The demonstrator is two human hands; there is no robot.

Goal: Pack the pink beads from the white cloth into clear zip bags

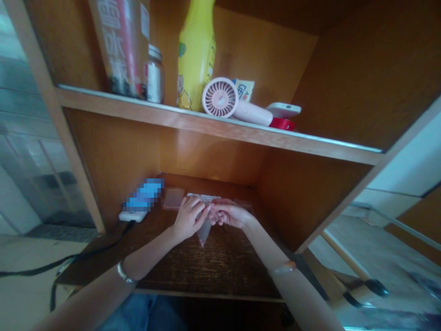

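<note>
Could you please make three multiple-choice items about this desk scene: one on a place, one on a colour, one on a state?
1. Where does the small pink fan lie?
A. on the upper shelf
B. on the desk
C. on the floor

2. What colour is the tall bottle?
A. blue
B. yellow
C. black

3. What are the two hands doing?
A. hanging free
B. both holding a clear plastic bag
C. holding the fan

Answers: 1 A, it lies on the shelf beside the bottle. 2 B, its body is yellow. 3 B, left hand and right hand meet on the plastic bag above the desk.
</note>
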